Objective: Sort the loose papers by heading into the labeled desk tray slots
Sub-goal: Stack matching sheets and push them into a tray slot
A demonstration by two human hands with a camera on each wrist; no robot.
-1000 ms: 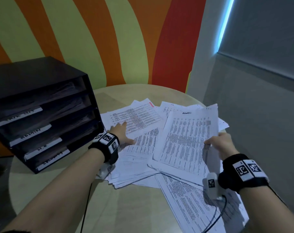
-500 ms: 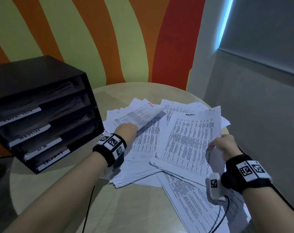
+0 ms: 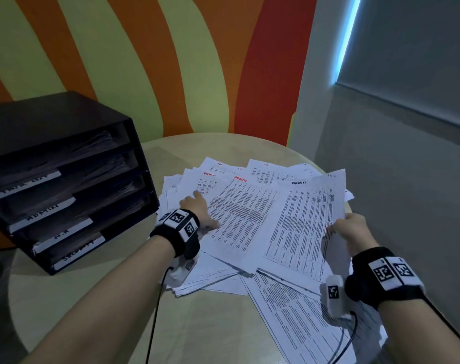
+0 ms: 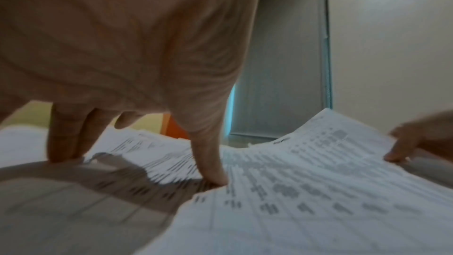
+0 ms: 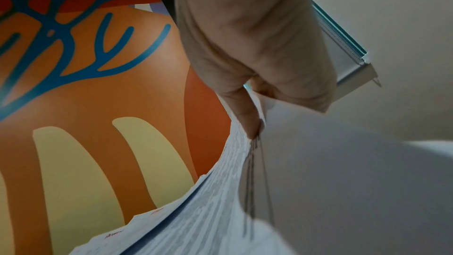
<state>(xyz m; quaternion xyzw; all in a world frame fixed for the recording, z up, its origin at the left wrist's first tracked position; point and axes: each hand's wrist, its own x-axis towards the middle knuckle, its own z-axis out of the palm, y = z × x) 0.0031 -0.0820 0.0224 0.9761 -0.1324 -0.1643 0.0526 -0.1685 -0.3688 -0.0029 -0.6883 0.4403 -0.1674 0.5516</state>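
Since the earlier frames, the left hand has swept a sheet headed ADMIN in red rightward across the loose papers, so that this sheet now lies against the black-headed ADMIN bundle held up by the right hand. All positions below are given relative to the desk tray.

Left hand: fingers extended and spread, tips pressing down on the paper; the left wrist view shows the thumb planted on the sheet and two fingers bearing on the pile beyond it. It lies just to the right of the tray's lower slots. Right hand: thumb and fingers pinching the right edge of a bundle of several sheets, whose stacked edges show in the right wrist view; it lies far to the right of the tray.

The loose papers remain fanned over the round table, to the right of the tray and close to its corner. Further red ADMIN and H.R headings show at the pile's far edge.

Interpretation: like-headed sheets are apparently being gathered before filing. The tray's second slot from the top, labelled ADMIN, is the probable destination; it already holds paper.
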